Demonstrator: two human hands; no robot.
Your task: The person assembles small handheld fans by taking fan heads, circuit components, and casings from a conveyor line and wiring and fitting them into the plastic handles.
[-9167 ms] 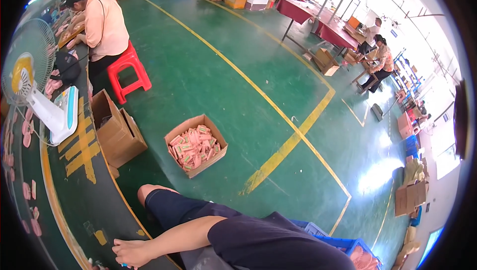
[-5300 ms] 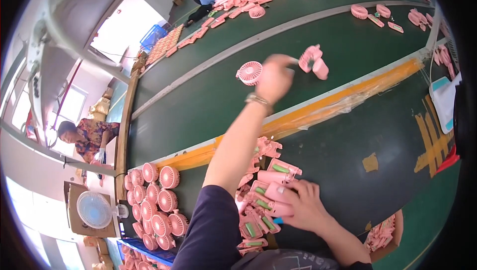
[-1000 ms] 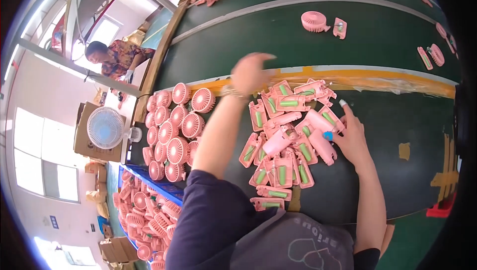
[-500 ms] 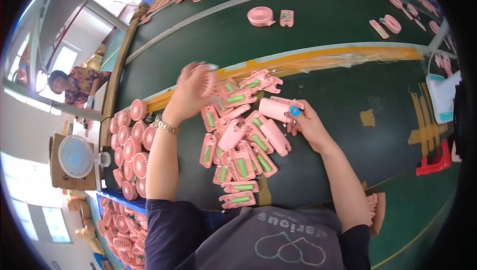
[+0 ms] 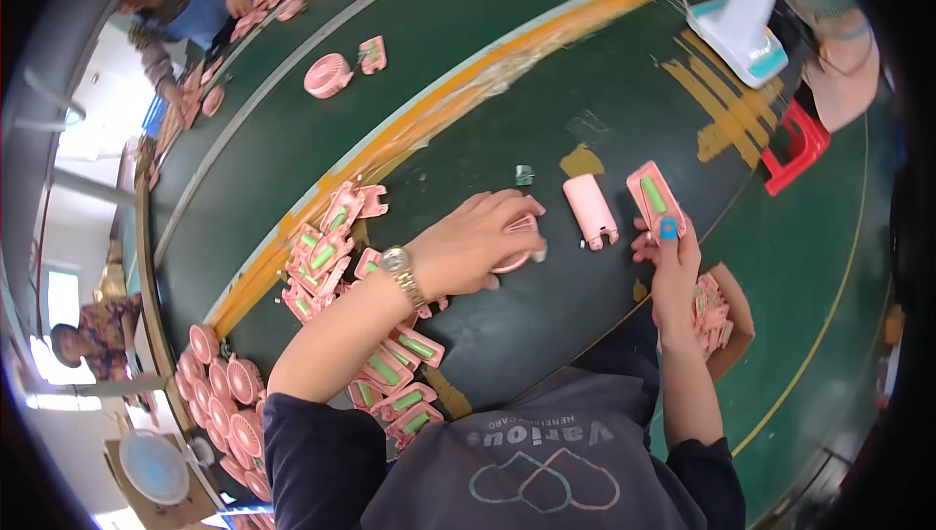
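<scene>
My left hand (image 5: 473, 245), with a gold watch on its wrist, curls round a round pink fan head (image 5: 518, 240) low over the dark table. Its fingers partly cover the fan head. In my right hand (image 5: 673, 272) is a pink fan handle half (image 5: 644, 186) with a green battery in it, tilted up near the table's front edge. A blue band shows on one finger. Between the hands a smooth pink handle cover (image 5: 587, 206) lies on the table. A small green circuit board (image 5: 525, 175) sits just beyond my left hand.
Left lies a pile of pink handle halves (image 5: 384, 367) with green batteries, then stacked fan heads (image 5: 222, 396). A box (image 5: 738, 320) of pink parts stands below the right edge, near a red stool (image 5: 798, 145). People work across the green belt (image 5: 429, 33).
The view has turned right. Both hands have moved right, away from the pile, the left carrying the fan head. The handle cover now lies by itself, and my right hand holds the handle half.
</scene>
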